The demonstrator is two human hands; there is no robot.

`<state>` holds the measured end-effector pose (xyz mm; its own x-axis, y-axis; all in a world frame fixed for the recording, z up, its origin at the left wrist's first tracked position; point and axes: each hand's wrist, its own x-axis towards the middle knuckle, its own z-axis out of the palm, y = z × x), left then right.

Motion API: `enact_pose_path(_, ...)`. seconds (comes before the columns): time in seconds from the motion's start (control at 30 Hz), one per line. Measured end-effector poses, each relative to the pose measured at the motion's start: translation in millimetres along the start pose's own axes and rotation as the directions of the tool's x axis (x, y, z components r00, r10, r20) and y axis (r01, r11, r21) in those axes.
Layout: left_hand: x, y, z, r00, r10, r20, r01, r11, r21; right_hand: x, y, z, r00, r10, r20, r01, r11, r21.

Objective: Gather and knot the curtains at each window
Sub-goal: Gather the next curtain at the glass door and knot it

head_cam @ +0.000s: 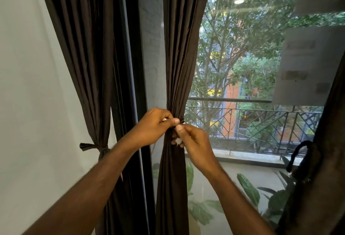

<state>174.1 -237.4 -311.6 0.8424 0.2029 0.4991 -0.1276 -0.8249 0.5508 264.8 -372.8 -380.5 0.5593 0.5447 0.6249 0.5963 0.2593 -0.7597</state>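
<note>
The step in hand is the tying of the middle curtain [179,66], which hangs gathered into a narrow bunch in front of the window glass [242,57], just right of the dark frame post [134,66]. Both hands meet at the pinched waist of that bunch. The left hand [156,126] has its fingers curled, thumb pressed forward against the fabric, and seems to pinch something pale that shows between the fingers. The right hand [194,141] is curled too, thumb up against the same spot, with a small white bit showing under its fingers. Whether these pale bits are the ends of a tie or something else is too small to tell.

To the left, another curtain [87,57] hangs against the wall [28,85] and is already cinched with a knotted band [97,148], so that one looks done. At the far right edge a third dark curtain [328,160] hangs with a black cord loop [298,154] on it; it does not look tied yet.

By my judgement the knot here is being formed or tightened. The next move calls for pulling the two ends apart evenly while the gathered folds are kept together, so the bunch does not slip loose, then checking that the knot sits snug before moving to the curtain on the right.
</note>
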Motion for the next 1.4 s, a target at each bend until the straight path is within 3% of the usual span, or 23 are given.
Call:
enact_pose_path(0.13, 0, 0, -4, 0.997, -0.033, 0.076, 0.052, 0.961, -0.270, 4, -4, -5, 0.999, -0.043, -0.019, 0.043, 0.999, 0.006)
enact_pose_path(0.27, -14, -6, 2, 0.988, -0.026, 0.150, 0.105, 0.832, -0.545, 6, 2, -13, 0.997, -0.072, -0.004, 0.072, 0.997, 0.001)
enact_pose_path(0.37, -18, -16, 15, 0.996, -0.082, 0.022, 0.077, 0.771, -0.633, 7, 2, -13, 0.996, -0.094, -0.008, 0.094, 0.996, -0.014)
enact_pose_path(0.5, -14, -9, 30, 0.965, -0.115, -0.236, -0.056, 0.788, -0.613, 10, 0, -12, 0.993, -0.113, -0.047, 0.112, 0.993, -0.021)
enact_pose_path(0.63, -1, 9, 28, 0.912, -0.078, -0.404, -0.134, 0.871, -0.472, 19, -9, -13, 0.987, -0.146, -0.072, 0.143, 0.989, -0.045)
enact_pose_path(0.77, 30, 16, 0, 0.781, -0.165, -0.602, -0.161, 0.878, -0.450, 17, 7, -20, 0.984, -0.170, -0.059, 0.162, 0.978, -0.130)
enact_pose_path(0.87, 43, 14, -5, 0.760, -0.147, -0.633, -0.170, 0.895, -0.412, 11, 21, -23, 0.986, -0.161, -0.035, 0.155, 0.979, -0.133)
enact_pose_path(1.07, 45, 9, 5, 0.744, -0.277, -0.608, -0.121, 0.839, -0.530, 18, 29, -26, 0.978, -0.207, -0.029, 0.193, 0.946, -0.260)
enact_pose_path(1.3, 44, 13, 15, 0.750, -0.274, -0.603, -0.137, 0.827, -0.546, 0, 44, -23, 0.969, -0.238, -0.062, 0.213, 0.939, -0.272)
enact_pose_path(1.4, 46, 7, 5, 0.747, -0.186, -0.638, -0.149, 0.888, -0.434, 9, 35, -21, 0.965, -0.259, -0.051, 0.229, 0.917, -0.326)
